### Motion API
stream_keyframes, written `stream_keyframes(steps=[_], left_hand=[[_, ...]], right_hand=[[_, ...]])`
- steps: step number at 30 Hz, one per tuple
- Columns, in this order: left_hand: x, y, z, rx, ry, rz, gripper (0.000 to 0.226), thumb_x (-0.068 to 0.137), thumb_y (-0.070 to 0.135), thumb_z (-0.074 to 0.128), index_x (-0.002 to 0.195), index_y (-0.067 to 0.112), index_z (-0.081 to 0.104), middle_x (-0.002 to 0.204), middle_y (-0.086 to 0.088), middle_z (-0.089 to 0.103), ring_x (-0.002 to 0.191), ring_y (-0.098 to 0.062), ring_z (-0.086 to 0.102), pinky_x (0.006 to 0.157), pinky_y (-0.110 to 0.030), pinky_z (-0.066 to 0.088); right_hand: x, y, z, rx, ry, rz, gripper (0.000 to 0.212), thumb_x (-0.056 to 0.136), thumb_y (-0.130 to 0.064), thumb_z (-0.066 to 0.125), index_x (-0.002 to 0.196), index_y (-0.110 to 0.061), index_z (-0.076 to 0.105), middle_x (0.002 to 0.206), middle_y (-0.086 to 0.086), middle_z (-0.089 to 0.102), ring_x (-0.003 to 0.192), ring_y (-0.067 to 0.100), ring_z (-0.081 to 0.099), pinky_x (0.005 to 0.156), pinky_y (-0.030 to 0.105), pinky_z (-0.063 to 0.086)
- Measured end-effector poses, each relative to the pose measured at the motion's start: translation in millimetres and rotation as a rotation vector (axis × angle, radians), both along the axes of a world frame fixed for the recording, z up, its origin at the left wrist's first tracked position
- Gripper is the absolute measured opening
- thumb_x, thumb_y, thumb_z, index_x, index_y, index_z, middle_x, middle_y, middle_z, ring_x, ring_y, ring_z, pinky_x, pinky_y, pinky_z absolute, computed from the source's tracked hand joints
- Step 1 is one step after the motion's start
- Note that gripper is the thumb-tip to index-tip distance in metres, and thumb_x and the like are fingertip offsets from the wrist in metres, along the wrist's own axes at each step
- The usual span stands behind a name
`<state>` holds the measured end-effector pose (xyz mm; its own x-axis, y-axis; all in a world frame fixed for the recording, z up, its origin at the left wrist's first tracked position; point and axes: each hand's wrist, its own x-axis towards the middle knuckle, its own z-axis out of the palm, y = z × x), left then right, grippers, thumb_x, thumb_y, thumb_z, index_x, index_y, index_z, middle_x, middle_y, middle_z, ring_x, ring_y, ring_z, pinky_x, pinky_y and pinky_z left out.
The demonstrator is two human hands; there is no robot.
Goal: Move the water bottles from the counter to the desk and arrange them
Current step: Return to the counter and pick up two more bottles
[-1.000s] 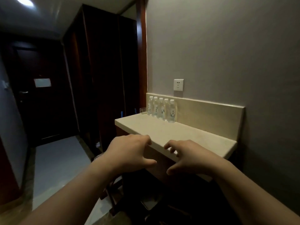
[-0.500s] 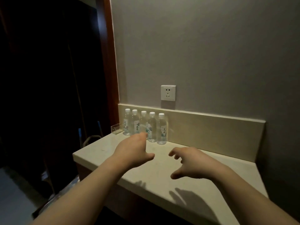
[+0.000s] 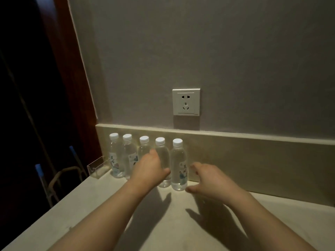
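Several clear water bottles with white caps stand upright in a row on the beige counter (image 3: 181, 223), against its backsplash. The leftmost bottle (image 3: 115, 154) is near the counter's left end and the rightmost bottle (image 3: 178, 160) is below the wall socket. My left hand (image 3: 148, 169) is in front of the middle bottles with fingers spread; its thumb crosses the second bottle from the right (image 3: 162, 153). It hides their lower parts. My right hand (image 3: 208, 180) is open just right of the rightmost bottle, thumb near its base.
A small clear plastic holder (image 3: 97, 168) sits at the counter's back left corner. A white wall socket (image 3: 186, 102) is above the beige backsplash (image 3: 253, 160). A dark wooden frame (image 3: 72, 87) and a dim space lie left of the counter's edge.
I have come closer to the counter. Both hands have moved forward to the bottles, the left one now in front of the row and the right one beside the last bottle.
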<state>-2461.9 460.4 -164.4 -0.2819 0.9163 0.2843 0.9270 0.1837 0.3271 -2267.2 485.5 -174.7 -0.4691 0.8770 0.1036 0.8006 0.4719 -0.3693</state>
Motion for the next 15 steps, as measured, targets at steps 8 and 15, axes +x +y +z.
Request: stream_keyframes(steps=[8,15], left_hand=[[-17,39,-8,0.076,0.045,-0.031,0.057,0.082,0.051,0.068,0.115,0.009,0.048,0.101,-0.009,0.068,0.095,-0.028,0.065,0.067,-0.03,0.041],[-23,41,-25,0.19,0.017,-0.189,0.058,0.082,0.05,0.067,0.114,0.014,0.035,0.098,-0.01,0.063,0.091,-0.032,0.064,0.066,-0.036,0.042]], right_hand=[[-44,43,-16,-0.016,0.204,-0.15,0.061,0.072,-0.049,0.075,0.119,-0.02,0.047,0.109,0.0,0.067,0.101,0.021,0.065,0.082,0.038,0.053],[-54,42,-20,-0.039,0.293,-0.242,0.064,0.073,-0.047,0.079,0.118,-0.018,0.045,0.11,0.001,0.066,0.104,0.02,0.063,0.084,0.035,0.052]])
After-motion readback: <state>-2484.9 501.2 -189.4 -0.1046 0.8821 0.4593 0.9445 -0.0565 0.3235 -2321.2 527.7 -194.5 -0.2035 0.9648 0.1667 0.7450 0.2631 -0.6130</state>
